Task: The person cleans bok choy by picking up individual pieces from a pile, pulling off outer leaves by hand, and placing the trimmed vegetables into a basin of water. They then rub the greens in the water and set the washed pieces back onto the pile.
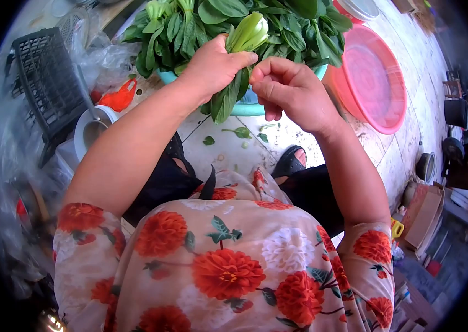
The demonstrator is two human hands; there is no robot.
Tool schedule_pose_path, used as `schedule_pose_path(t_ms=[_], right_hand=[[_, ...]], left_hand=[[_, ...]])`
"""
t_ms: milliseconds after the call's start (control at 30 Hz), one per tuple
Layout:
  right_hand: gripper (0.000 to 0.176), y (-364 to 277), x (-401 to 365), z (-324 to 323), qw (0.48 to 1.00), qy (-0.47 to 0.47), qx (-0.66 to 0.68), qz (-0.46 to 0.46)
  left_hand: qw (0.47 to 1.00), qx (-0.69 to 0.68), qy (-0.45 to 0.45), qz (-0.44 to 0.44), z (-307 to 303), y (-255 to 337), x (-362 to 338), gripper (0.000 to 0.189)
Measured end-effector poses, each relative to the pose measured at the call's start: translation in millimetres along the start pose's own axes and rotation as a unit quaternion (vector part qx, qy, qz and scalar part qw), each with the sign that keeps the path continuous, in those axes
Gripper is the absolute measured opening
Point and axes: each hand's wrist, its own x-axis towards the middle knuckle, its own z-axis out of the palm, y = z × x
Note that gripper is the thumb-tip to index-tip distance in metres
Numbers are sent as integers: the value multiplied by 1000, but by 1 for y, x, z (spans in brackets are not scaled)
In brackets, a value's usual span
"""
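Observation:
My left hand (210,67) is closed around a bok choy (249,33), its pale stem end pointing up and away and its dark leaves hanging below my fingers. Beside it my right hand (288,87) is pinched, thumb against forefinger, close to those leaves; whatever sits between the fingertips is too small or hidden to make out. Behind both hands, a heap of leafy greens (308,36) is piled over a turquoise basin (247,109), covering most of its rim.
A pink basin (395,113) stands on the tiled floor to the right. On the left are a dark plastic crate (51,77), a white bucket (83,133) and an orange-red bag (120,98). Torn leaves (239,132) lie between my feet. A cardboard box (425,213) sits at right.

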Motion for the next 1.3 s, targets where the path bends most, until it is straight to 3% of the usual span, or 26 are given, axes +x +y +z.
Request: schedule_pose_path(t_ms=[33, 167, 300, 333, 433, 467, 633, 700, 733, 767, 833, 867, 900, 967, 1100, 1233, 1300], right_hand=[[10, 0, -2, 3, 999, -19, 23, -25], [13, -2, -6, 4, 999, -38, 11, -34], [28, 2, -2, -7, 992, -18, 117, -35], [44, 4, -2, -9, 984, -50, 163, -47], [57, 2, -3, -3, 964, -45, 248, -91], [69, 4, 0, -6, 965, -48, 232, -110], [66, 0, -1, -3, 976, -1, 201, -84], [59, -6, -7, 9, 999, -22, 35, -34], [49, 0, -6, 14, 998, -44, 16, -46], [38, 7, -8, 16, 995, -68, -16, -64], [29, 1, -12, 16, 996, -64, -47, -45], [29, 3, -10, 13, 996, -64, -46, -45], [26, 7, -7, 7, 998, -55, -23, -17], [17, 13, 1, -6, 999, -28, 10, 45], [17, 23, 12, -32, 994, -1, 23, 105], [14, 23, 11, -35, 996, 13, 62, 68], [13, 21, 11, -32, 989, 80, 71, -98]], left_hand=[[999, 35, 29, 10, 0, 0, 0, 24], [996, 87, 17, 20, -5, -3, 5, 25], [979, 206, 10, -4, -2, 2, 3, 30], [962, 272, 2, 1, -1, 2, 2, 32], [942, 334, 1, 18, 6, 1, 1, 41], [922, 385, 17, 36, 8, 0, -4, 48], [881, 473, 8, 19, 19, 13, -21, 34], [848, 525, -47, 53, 14, 1, -16, 34], [853, 508, -30, 114, 9, -7, -15, 36], [921, 388, -14, 46, 6, -13, -8, 49], [951, 307, 0, 33, 0, -5, 1, 54], [984, 169, 9, -48, -2, -3, 4, 56], [995, 77, -17, -66, -4, -1, 4, 45], [995, -36, -89, -18, -11, 3, 2, 35], [981, -67, -177, -33, -20, 22, -7, 34], [975, -170, -139, -38, -15, 27, -11, 27], [970, -234, -58, -43, -14, 25, -9, 26]])
